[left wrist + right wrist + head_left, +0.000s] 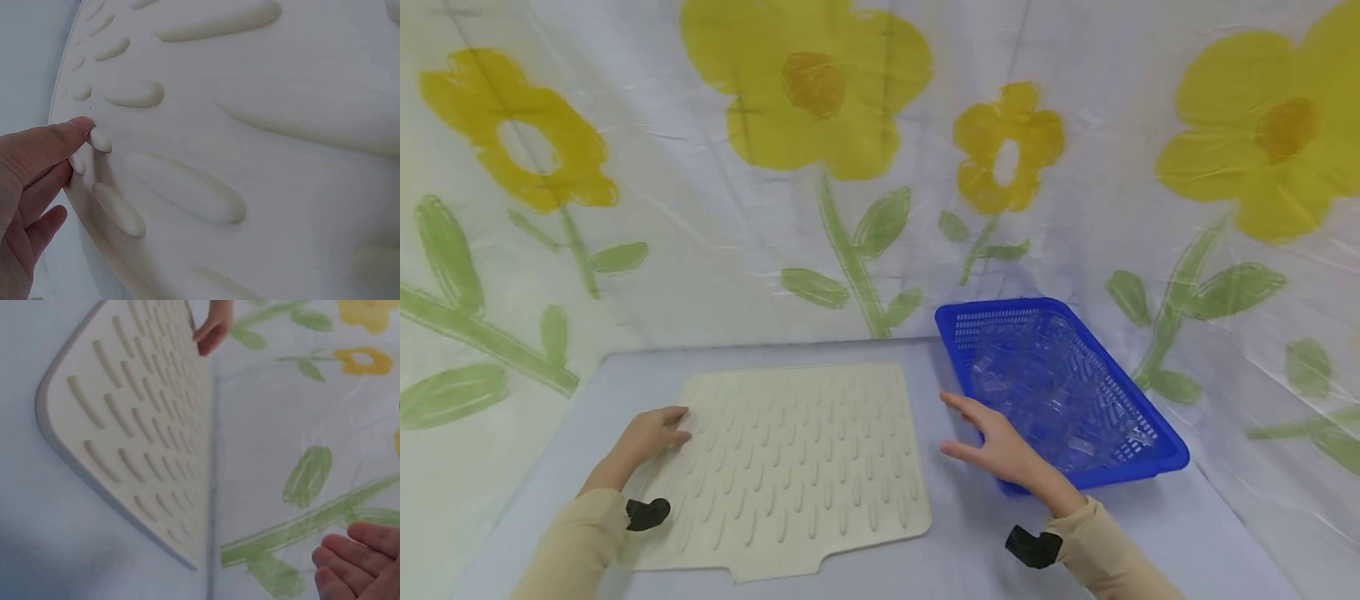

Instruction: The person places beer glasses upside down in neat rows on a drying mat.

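Note:
A cream mat (797, 458) with rows of raised oval ridges lies on the table. My left hand (651, 433) is at its left edge. In the left wrist view, the fingertips of that left hand (44, 162) touch the mat's rim, one of them on its ridged top (187, 187). Between the mat and a blue basket (951, 333), my right hand (1000, 450) hovers with thumb and fingers spread, holding nothing. Several clear plastic containers (1052, 408) are heaped inside the basket. The right wrist view catches the right hand's fingers (350, 562) extended, apart from the mat (119, 419).
White cloth covers the table (955, 550). Behind it hangs a white curtain (715, 275) printed with yellow flowers and green leaves. The basket stands at the back right, overlapping the curtain's lower part in the head view. A notched tab juts from the mat's near edge.

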Available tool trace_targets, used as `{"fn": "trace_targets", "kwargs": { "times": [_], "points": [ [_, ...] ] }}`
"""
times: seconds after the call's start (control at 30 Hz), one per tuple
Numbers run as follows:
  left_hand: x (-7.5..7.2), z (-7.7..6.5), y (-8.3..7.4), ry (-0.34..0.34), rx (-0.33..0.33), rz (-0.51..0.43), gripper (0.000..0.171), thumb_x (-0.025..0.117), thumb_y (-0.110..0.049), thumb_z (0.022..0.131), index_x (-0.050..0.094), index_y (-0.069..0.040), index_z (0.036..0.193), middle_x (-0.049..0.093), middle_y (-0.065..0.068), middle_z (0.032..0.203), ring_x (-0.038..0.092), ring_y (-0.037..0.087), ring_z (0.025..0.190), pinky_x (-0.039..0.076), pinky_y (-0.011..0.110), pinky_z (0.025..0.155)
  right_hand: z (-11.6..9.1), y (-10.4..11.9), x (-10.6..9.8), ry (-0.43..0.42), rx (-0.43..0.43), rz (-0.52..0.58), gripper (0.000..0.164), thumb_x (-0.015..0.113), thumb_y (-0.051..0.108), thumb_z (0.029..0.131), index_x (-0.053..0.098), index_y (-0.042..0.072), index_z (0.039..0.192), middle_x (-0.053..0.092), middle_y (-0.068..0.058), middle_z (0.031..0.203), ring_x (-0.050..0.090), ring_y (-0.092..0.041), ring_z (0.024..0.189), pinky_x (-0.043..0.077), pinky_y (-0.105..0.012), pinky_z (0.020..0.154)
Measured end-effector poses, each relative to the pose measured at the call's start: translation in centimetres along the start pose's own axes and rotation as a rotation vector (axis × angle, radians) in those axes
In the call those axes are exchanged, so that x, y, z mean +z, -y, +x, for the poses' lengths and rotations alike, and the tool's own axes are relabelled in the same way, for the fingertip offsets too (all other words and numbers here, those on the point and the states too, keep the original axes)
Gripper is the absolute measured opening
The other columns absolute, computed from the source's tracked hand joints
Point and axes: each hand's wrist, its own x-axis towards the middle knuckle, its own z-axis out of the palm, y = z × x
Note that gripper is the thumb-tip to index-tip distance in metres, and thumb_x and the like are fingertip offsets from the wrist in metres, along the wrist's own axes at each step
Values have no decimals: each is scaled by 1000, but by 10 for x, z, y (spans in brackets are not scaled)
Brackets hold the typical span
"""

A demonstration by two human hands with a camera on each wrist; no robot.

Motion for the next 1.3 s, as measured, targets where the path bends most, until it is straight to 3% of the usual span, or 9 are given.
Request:
{"fn": "trace_targets", "kwargs": {
  "times": [0.17, 0.27, 0.47, 0.57, 0.7, 0.87, 0.93, 1.1, 1.3],
  "points": [
    [0, 2, -1, -26, 15, -30, 49, 70, -18, 76, 53, 13, 110, 53, 32, 108, 41, 51, 104, 33, 57, 85, -14, 2, -2, -14, 26, -32, 72, 71, 34, 76, 40, 3, 133, 41, -13, 133, 38, -28, 120, 37, -43, 92],
    [0, 4, 1, -18, 13, -65, 49, 71, -17, 74, 53, 14, 109, 55, 30, 106, 44, 49, 102, 34, 56, 84, -27, 2, -1, -28, 0, -60, 72, 72, 36, 74, 43, 4, 131, 44, -11, 131, 39, -27, 119, 38, -43, 91],
    [-1, 3, 7, -6, -5, -93, 53, 72, -20, 74, 53, 14, 110, 55, 29, 106, 48, 46, 101, 34, 56, 85, -52, -2, -9, -152, -6, -19, 70, 76, 26, 72, 43, 7, 132, 43, -9, 132, 39, -26, 119, 38, -46, 89],
    [-1, 4, 8, -9, -9, -115, 53, 73, -20, 74, 53, 14, 109, 56, 29, 106, 49, 45, 100, 34, 55, 84, -60, -5, -18, -203, 25, 48, 70, 75, 15, 72, 41, 8, 133, 41, -11, 133, 37, -25, 120, 38, -38, 91],
    [0, 5, 7, -5, -15, -146, 53, 73, -19, 74, 53, 15, 109, 55, 30, 106, 50, 44, 100, 35, 54, 84, -66, -9, -28, -267, 2, 97, 71, 76, 2, 69, 42, 3, 131, 42, -17, 130, 38, -18, 119, 36, -24, 92],
    [1, 6, 7, -4, -14, -161, 53, 72, -19, 75, 52, 15, 110, 54, 30, 107, 50, 44, 100, 37, 54, 84, -70, -9, -41, -355, 4, 29, 72, 77, 1, 66, 43, 1, 129, 44, -18, 127, 40, -9, 116, 35, -17, 91],
    [1, 6, 7, -5, -17, -172, 54, 72, -19, 75, 51, 16, 111, 54, 31, 108, 50, 44, 100, 37, 53, 84, -71, -10, -48, -380, 49, -42, 73, 78, 6, 67, 43, 5, 130, 44, -15, 128, 40, -14, 117, 37, -23, 91],
    [1, 7, 6, -2, -37, -195, 54, 73, -18, 74, 52, 16, 110, 54, 31, 108, 51, 43, 100, 39, 51, 83, -75, -15, -59, -375, 185, -162, 76, 79, 22, 67, 42, 10, 132, 42, -15, 131, 37, -36, 118, 35, -55, 86],
    [-1, 5, 5, 7, -53, -207, 53, 73, -18, 74, 52, 16, 109, 55, 30, 107, 51, 43, 100, 40, 50, 83, -76, -25, -62, -354, 275, -170, 80, 79, 28, 67, 40, 4, 133, 39, -19, 133, 33, -41, 118, 32, -60, 84]
  ]
}}
